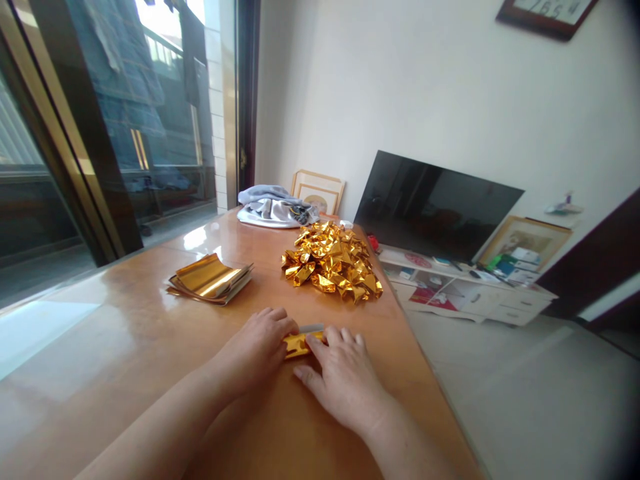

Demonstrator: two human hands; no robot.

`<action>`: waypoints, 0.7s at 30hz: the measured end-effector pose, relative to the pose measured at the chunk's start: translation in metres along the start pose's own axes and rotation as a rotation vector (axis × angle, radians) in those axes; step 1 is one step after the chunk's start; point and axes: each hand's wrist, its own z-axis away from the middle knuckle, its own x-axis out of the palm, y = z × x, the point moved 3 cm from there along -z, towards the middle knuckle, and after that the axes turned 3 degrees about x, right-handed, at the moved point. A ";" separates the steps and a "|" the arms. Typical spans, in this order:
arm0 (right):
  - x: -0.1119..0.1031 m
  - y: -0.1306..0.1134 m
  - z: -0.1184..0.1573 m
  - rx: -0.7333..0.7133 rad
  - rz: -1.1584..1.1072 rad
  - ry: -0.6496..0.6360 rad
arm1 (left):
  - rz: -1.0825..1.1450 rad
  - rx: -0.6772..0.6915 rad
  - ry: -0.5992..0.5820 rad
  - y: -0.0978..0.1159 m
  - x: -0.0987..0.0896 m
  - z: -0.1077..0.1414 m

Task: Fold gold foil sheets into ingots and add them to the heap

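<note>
A partly folded piece of gold foil paper (pixel 297 345) lies on the wooden table between my two hands, with a grey strip showing along its far edge. My left hand (pixel 263 343) has its fingers curled together on the left end of the foil. My right hand (pixel 343 370) rests on the right end, thumb and fingers apart, one fingertip on the foil. Beyond my left hand sits a stack of flat gold sheets (pixel 207 279). A heap of folded gold foil pieces (pixel 333 260) is beyond my right hand.
The glossy table (pixel 125 360) has its right edge just past my right hand. Grey cloth items (pixel 275 207) lie at its far end. Behind are a picture frame (pixel 317 190), a television (pixel 435 203) and a low white cabinet (pixel 475 300). Glass doors stand left.
</note>
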 end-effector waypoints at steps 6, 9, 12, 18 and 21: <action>0.000 0.001 -0.001 0.003 -0.003 -0.006 | 0.012 0.092 -0.118 0.012 0.004 -0.001; 0.000 0.002 0.000 -0.002 -0.002 -0.012 | -0.034 0.094 -0.121 0.008 0.007 -0.001; 0.000 0.005 0.000 0.005 0.001 -0.014 | -0.065 0.097 -0.115 0.005 0.008 0.000; 0.000 0.013 -0.001 0.010 0.010 -0.015 | -0.088 0.090 -0.108 0.005 0.008 0.002; 0.000 0.013 -0.001 0.008 0.011 -0.014 | -0.096 0.082 -0.110 0.005 0.007 0.002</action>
